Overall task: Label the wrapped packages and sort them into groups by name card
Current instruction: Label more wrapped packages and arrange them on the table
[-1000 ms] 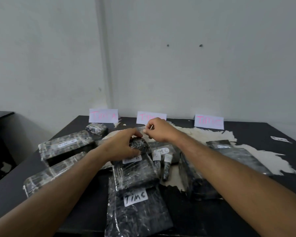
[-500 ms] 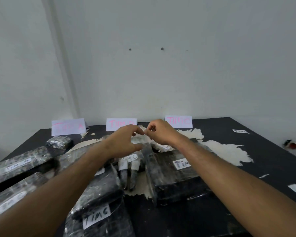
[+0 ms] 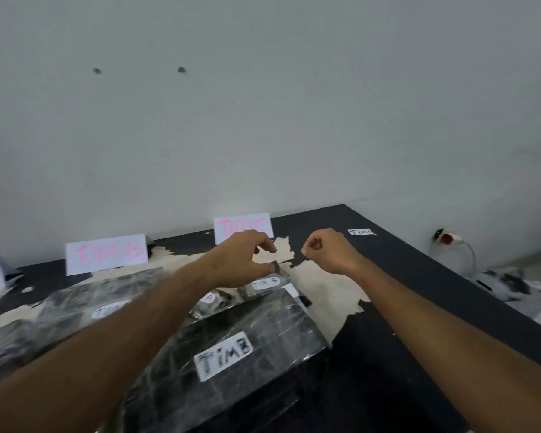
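Packages in glossy, crinkled black wrap crowd the bench's near left; the flat biggest package [image 3: 231, 354] bears a white "TIM B" sticker. Left hand [image 3: 244, 260] pinches something small and dark above them; right hand [image 3: 325, 250] is curled, seemingly empty. Slick film could let labels peel, and the "TIM B" [image 3: 106, 254] and "TIM C" [image 3: 242, 227] cards invite misfiling.

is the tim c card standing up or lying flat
Standing up: the TIM C card stands on its lower edge at the table's back, by the wall.
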The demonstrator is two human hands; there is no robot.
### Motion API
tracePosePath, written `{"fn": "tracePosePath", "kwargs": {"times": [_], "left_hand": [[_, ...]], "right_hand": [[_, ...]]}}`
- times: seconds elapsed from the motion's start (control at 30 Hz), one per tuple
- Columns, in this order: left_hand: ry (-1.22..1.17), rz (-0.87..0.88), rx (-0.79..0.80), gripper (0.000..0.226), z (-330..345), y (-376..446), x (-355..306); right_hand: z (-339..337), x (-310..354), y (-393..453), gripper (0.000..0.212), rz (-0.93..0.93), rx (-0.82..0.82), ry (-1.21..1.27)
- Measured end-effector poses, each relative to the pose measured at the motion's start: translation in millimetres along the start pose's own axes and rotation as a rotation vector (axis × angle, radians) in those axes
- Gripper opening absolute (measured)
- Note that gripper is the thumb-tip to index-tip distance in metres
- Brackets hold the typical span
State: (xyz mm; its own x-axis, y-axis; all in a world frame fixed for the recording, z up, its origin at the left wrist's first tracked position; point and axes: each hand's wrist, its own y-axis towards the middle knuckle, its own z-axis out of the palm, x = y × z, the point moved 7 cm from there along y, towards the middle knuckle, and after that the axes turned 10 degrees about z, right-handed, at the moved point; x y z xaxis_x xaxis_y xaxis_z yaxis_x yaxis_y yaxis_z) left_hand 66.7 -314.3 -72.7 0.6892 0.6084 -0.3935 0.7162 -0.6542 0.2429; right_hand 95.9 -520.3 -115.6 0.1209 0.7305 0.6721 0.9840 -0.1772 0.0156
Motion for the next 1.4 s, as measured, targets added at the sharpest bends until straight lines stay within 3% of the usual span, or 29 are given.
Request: {"fn": "tracePosePath", "kwargs": {"times": [0.27,0.4,0.7,0.97,1.23,1.4], "left_hand": [[0.039,0.165,0.173,0.035,61,101,-33],[0.067,0.158,0.259,0.039,86,137,-28],[0.168,0.093,0.452,0.068,146,174,-4],[0.195,0.104,0.482,0.072,152,174,-1],[0.191,0.116,0.463,0.071,152,172,0],[0.178,0.108,0.499,0.071,152,175,1]], "right_hand": [[-43,-110,51,0.01,0.15,-0.178,-0.058],[-65,-144,79,0.024,0.234,-0.289,-0.199],[-68,-181,143,0.042,0.326,-0.326,-0.424],[-67,-185,159,0.015,0.307,-0.364,-0.344],[-77,-190,156,0.038,0.169,-0.262,-0.256],[-84,-195,150,0.028,0.105,-0.257,-0.166]]}}
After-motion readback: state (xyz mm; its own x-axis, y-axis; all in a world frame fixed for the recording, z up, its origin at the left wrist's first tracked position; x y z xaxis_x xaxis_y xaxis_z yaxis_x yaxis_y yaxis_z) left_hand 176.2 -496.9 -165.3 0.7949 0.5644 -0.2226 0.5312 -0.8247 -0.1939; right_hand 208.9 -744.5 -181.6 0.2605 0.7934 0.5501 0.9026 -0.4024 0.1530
